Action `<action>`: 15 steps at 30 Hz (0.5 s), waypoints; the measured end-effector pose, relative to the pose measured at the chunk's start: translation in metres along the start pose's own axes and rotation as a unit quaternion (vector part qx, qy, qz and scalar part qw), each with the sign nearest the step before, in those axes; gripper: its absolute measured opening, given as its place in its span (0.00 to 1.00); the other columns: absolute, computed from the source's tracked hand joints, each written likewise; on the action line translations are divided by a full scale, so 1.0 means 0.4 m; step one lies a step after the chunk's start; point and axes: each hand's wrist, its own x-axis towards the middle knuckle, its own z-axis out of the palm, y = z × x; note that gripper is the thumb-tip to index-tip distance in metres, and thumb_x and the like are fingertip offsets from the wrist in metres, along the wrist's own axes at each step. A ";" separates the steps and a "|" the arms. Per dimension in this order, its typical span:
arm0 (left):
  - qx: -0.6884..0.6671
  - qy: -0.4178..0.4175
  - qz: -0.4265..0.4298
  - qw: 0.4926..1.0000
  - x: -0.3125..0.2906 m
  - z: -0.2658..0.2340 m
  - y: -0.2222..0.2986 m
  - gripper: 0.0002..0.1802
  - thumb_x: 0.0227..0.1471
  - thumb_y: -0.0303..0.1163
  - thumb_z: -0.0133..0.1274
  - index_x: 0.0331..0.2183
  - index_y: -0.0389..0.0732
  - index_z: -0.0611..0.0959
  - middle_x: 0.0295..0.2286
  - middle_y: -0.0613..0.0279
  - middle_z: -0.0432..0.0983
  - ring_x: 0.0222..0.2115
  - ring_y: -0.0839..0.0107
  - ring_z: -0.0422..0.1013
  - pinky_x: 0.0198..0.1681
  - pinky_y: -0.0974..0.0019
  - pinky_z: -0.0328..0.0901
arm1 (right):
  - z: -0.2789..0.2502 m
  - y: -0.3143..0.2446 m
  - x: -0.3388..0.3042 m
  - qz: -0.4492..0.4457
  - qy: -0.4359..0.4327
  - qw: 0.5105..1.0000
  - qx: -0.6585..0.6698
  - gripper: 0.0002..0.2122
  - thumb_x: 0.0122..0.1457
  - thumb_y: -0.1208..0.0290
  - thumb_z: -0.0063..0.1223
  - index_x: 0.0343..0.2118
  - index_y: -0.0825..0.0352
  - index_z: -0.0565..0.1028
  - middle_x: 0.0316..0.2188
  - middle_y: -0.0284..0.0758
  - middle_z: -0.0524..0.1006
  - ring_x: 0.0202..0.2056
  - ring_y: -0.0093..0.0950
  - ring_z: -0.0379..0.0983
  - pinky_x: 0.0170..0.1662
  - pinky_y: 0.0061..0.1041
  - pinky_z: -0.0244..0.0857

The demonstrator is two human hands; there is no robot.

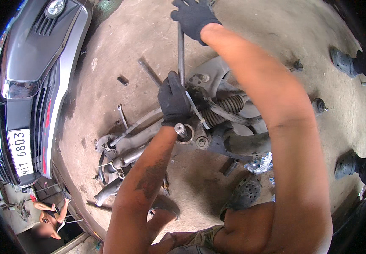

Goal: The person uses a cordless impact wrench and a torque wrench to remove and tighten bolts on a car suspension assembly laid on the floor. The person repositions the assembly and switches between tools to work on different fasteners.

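Observation:
A long metal bar (181, 55) runs from the far edge of the view toward a dirty car subframe assembly (214, 72). My right hand (194, 20), in a black glove, is closed over the bar's far end. Around its near end my left hand (173, 99), gloved too, is curled and hides the joint there. Beside the left hand are a white cable tie (196, 111) and a ribbed rubber boot (223, 111). A shiny threaded shaft end (182, 130) stands up just below my left wrist. Another bar or tube (150, 73) slants out beyond the left fingers.
A spanner (122, 116) and a socket (122, 80) lie on the concrete left of the assembly. Foil-like wrapping (260, 163) and a dark cylinder (230, 167) lie at its near side. A car bumper (60, 72) stands left. Someone's clogs (344, 164) are right; a person (49, 216) sits lower left.

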 end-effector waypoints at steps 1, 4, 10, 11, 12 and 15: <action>0.021 -0.012 0.003 1.000 -0.002 -0.021 0.005 0.31 0.68 0.49 0.39 0.25 0.33 0.78 0.19 0.44 0.71 0.20 0.52 0.66 0.29 0.51 0.62 | -0.049 -0.033 -0.007 -0.004 -0.027 0.998 0.056 0.22 0.68 0.65 0.31 0.63 0.59 0.66 0.70 0.44 0.55 0.70 0.42 0.49 0.70 0.40 0.47; 0.094 -0.015 0.017 0.995 -0.004 -0.053 0.015 0.31 0.68 0.49 0.37 0.27 0.33 0.79 0.21 0.39 0.74 0.23 0.41 0.70 0.30 0.47 0.63 | -0.174 -0.066 -0.025 -0.027 -0.110 0.975 0.193 0.21 0.69 0.67 0.31 0.63 0.56 0.65 0.70 0.43 0.56 0.70 0.44 0.51 0.70 0.41 0.49; 0.118 -0.056 0.071 0.989 0.005 -0.030 0.021 0.33 0.67 0.54 0.40 0.26 0.35 0.79 0.17 0.54 0.71 0.19 0.62 0.66 0.25 0.57 0.61 | -0.032 0.014 -0.021 0.017 0.040 0.996 0.079 0.25 0.70 0.58 0.30 0.68 0.58 0.59 0.71 0.43 0.53 0.71 0.41 0.48 0.71 0.39 0.46; 0.133 -0.060 0.092 0.985 0.009 -0.027 0.024 0.32 0.67 0.54 0.41 0.26 0.35 0.79 0.17 0.52 0.71 0.19 0.60 0.67 0.25 0.56 0.61 | -0.030 0.029 -0.030 0.075 0.013 0.985 0.157 0.27 0.70 0.54 0.29 0.69 0.59 0.57 0.71 0.43 0.52 0.71 0.41 0.47 0.71 0.39 0.45; 0.146 -0.059 0.140 0.978 0.018 -0.047 0.013 0.31 0.67 0.52 0.40 0.26 0.35 0.79 0.18 0.48 0.72 0.21 0.54 0.69 0.26 0.53 0.62 | -0.066 0.007 -0.051 0.124 -0.016 0.963 0.241 0.29 0.70 0.50 0.28 0.69 0.59 0.56 0.71 0.43 0.51 0.71 0.40 0.47 0.71 0.39 0.44; 0.161 -0.074 0.244 0.953 0.047 -0.077 -0.012 0.29 0.68 0.47 0.39 0.26 0.35 0.79 0.20 0.41 0.74 0.23 0.43 0.73 0.27 0.48 0.64 | -0.119 0.036 -0.099 0.188 -0.130 0.911 0.344 0.34 0.68 0.40 0.25 0.69 0.58 0.56 0.71 0.41 0.53 0.72 0.39 0.46 0.72 0.38 0.41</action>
